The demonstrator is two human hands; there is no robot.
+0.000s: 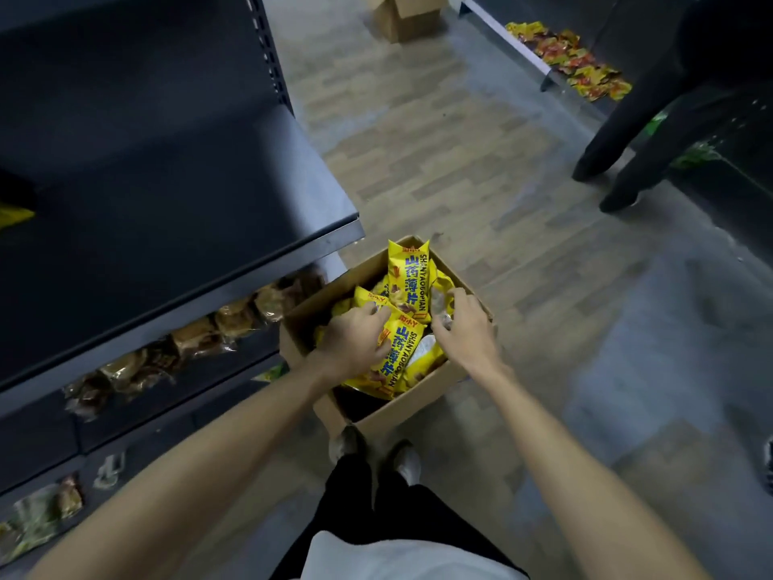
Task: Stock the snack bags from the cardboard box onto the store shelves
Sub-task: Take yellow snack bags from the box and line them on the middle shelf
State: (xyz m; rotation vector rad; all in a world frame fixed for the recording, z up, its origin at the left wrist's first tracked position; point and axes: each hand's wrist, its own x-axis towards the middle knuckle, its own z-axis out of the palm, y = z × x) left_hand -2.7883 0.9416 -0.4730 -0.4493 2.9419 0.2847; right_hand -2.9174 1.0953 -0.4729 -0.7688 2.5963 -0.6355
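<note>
An open cardboard box (401,406) stands on the floor in front of my feet, holding several yellow snack bags with blue lettering. My left hand (351,343) is inside the box, its fingers closed on a yellow snack bag (395,357) lying flat. My right hand (462,324) reaches in from the right and grips the lower edge of an upright yellow snack bag (408,278) that sticks up above the box's far corner. The dark store shelf (175,211) to my left is bare on its wide top board, apart from a yellow bag (12,215) at the far left edge.
Lower shelf boards on the left carry brown wrapped snacks (184,349). Another person's dark legs (627,131) stand at the right by a second shelf unit with orange-yellow packets (573,60). A second cardboard box (405,14) sits far up the aisle.
</note>
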